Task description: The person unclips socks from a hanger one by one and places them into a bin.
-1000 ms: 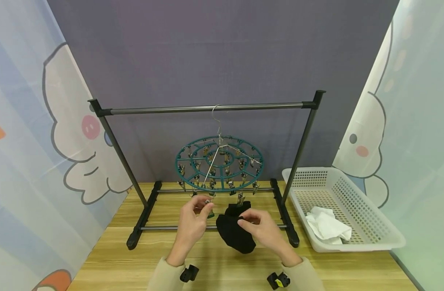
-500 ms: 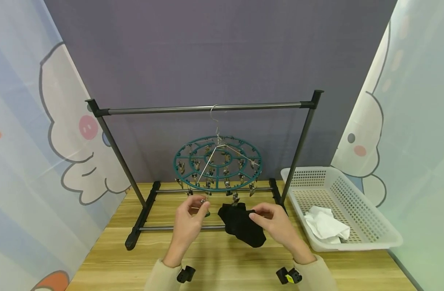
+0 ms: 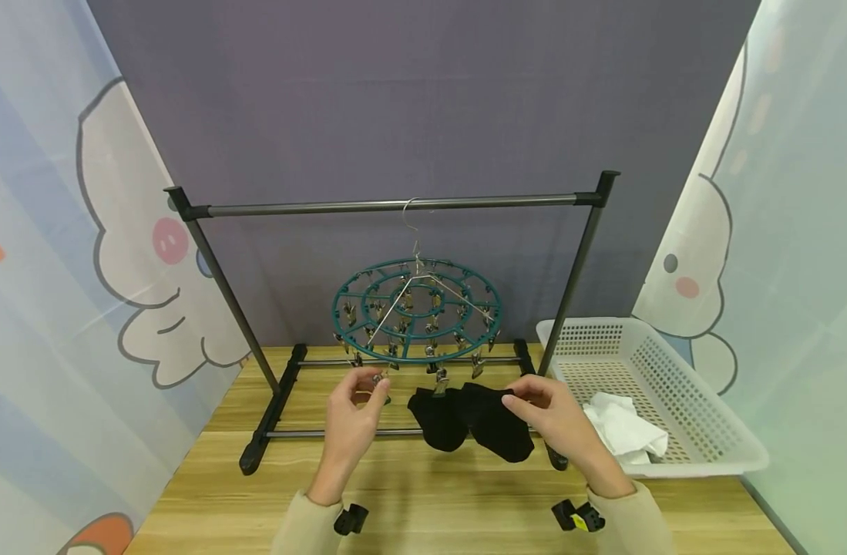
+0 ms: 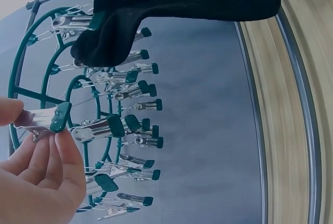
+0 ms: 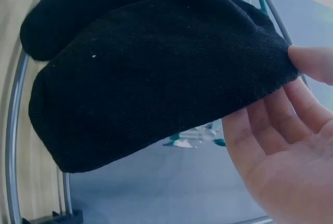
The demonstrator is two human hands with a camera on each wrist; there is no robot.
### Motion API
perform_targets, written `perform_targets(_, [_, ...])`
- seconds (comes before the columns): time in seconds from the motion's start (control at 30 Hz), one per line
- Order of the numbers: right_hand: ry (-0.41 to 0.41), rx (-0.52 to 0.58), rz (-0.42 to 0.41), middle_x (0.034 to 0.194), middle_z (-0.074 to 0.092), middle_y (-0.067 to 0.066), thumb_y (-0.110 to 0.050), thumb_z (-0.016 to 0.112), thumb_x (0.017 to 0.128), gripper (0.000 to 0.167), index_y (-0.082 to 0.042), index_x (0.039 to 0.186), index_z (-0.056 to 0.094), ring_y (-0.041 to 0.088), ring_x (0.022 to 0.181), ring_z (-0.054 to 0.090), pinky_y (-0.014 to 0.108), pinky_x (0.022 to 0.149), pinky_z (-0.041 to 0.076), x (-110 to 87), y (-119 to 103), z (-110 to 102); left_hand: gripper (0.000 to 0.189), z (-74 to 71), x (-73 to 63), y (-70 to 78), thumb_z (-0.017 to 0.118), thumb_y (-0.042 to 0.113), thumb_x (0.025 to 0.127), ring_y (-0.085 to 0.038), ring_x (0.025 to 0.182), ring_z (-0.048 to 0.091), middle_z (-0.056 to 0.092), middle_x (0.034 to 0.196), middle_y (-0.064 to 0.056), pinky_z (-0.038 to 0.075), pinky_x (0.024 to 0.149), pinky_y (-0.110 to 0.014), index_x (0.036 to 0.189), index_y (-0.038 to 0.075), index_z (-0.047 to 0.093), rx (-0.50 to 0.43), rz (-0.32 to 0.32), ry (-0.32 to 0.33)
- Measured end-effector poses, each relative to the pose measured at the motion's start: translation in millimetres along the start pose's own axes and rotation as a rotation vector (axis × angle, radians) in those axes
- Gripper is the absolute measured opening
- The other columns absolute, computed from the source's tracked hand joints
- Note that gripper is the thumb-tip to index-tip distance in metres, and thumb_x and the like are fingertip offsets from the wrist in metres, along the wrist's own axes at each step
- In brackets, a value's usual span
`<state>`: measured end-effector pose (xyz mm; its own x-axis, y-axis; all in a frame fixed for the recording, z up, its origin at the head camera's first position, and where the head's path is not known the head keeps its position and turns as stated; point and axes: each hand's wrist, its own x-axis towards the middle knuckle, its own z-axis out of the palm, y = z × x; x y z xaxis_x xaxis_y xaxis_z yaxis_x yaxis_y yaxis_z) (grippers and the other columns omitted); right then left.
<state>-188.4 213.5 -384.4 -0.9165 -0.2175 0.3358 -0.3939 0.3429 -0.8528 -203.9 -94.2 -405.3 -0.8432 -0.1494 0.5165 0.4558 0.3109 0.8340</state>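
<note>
Between finger and thumb, my left hand pinches a metal clip with green coated tips, which hangs from the round green drying hanger. My right hand pinches the edge of black socks at their right side. The ribbed fabric hangs down from my thumb in the right wrist view. To the left, another clip grips the socks at their upper edge. The socks spread sideways as two overlapping lobes, below the hanger's front rim. My right fingertips are partly hidden behind the fabric.
A dark metal rack carries the hanger on its top bar, its feet on a wooden table. Several other clips dangle around the rings. At the right stands a white plastic basket with a white cloth inside.
My right hand has moved right and slightly up, drawing the black socks out sideways. My left hand has shifted a little left with its clip, and the hanger has turned slightly.
</note>
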Motion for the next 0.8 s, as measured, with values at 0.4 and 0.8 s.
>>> perform_targets(0.4, [0.071, -0.077, 0.044, 0.109, 0.071, 0.008, -0.017, 0.069, 0.099, 0.019, -0.004, 0.112, 0.073, 0.010, 0.093, 0.068, 0.028, 0.081, 0.055, -1.8, -7.2, -28.1, 0.022, -2.6, 1.4, -4.6, 0.070, 0.014, 0.098, -0.017, 0.087, 0.062, 0.067, 0.095, -0.005, 0.051, 0.080, -0.027, 0.116, 0.001, 0.069, 0.003, -0.015, 0.008])
perform_targets(0.8, [0.210, -0.123, 0.070, 0.100, 0.068, 0.002, -0.020, 0.068, 0.100, 0.025, 0.001, 0.114, 0.071, 0.008, 0.090, 0.063, 0.022, 0.079, 0.051, -6.9, -3.5, -59.7, 0.021, -5.2, 1.5, -7.4, 0.069, 0.013, 0.098, -0.017, 0.088, 0.061, 0.067, 0.098, -0.005, 0.051, 0.081, -0.029, 0.118, 0.005, 0.069, 0.012, -0.023, 0.014])
